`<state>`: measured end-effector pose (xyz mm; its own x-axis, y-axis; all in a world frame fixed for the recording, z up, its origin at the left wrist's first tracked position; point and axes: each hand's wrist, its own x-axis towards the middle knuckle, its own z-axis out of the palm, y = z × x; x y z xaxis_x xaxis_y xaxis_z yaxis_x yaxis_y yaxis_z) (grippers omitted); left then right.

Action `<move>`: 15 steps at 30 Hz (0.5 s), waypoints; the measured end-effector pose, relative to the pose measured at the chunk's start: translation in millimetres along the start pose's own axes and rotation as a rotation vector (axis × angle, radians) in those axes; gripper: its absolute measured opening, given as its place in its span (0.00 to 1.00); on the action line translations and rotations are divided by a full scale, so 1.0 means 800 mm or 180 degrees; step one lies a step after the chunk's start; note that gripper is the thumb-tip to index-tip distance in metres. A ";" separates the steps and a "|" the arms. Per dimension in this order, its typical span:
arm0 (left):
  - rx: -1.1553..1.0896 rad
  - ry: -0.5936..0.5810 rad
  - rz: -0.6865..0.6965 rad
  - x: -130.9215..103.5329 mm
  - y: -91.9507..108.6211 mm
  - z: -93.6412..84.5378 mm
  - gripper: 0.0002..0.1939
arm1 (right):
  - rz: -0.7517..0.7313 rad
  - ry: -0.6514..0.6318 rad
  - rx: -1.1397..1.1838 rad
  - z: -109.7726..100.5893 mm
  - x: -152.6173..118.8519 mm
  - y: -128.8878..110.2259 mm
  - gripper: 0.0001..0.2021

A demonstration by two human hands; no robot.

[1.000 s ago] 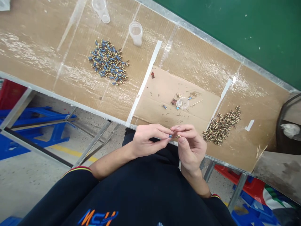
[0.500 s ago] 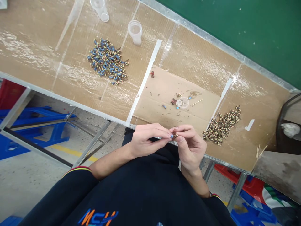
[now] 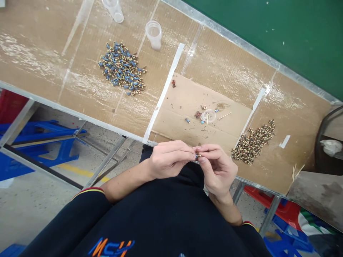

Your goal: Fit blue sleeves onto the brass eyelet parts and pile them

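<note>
Over the table's near edge, my left hand (image 3: pixel 171 159) and my right hand (image 3: pixel 218 169) meet fingertip to fingertip. Both pinch one tiny figurine (image 3: pixel 198 156), blue toward the left and yellowish-brown toward the right; the fingers hide most of it. Just beyond lies a cardboard sheet (image 3: pixel 177 110) with a shallow clear dish (image 3: pixel 208 116), a thin wooden stick (image 3: pixel 224 116) and a few small coloured pieces. A heap of blue-and-yellow figurines (image 3: pixel 122 69) lies to the left. On the right sits another heap, of brown-and-yellow figurines (image 3: pixel 253 142).
Two clear plastic cups (image 3: pixel 154 35) are at the back left, one partly cut off. White tape strips (image 3: pixel 164 92) cross the brown table. Several thin sticks (image 3: pixel 296 173) lie at the right corner. Blue stools (image 3: pixel 40 142) stand below on the left, a red stool (image 3: pixel 276 207) below right.
Both hands stay together at the table edge. The fingers have shifted slightly around the figurine, and less of its blue part shows. The heaps look the same.
</note>
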<state>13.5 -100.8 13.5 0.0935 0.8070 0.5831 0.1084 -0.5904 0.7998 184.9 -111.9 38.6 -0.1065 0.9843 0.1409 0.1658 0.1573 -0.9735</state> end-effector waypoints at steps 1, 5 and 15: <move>-0.0012 0.0031 0.0009 0.000 0.000 0.002 0.06 | 0.0005 0.0035 0.0008 0.002 -0.002 0.001 0.04; -0.0085 0.0247 -0.0016 -0.004 0.000 0.010 0.05 | 0.0035 0.0224 0.0174 0.011 -0.009 0.004 0.04; -0.0399 0.0157 -0.0281 -0.001 -0.004 0.006 0.06 | -0.0108 0.0083 0.0047 0.003 0.001 0.010 0.04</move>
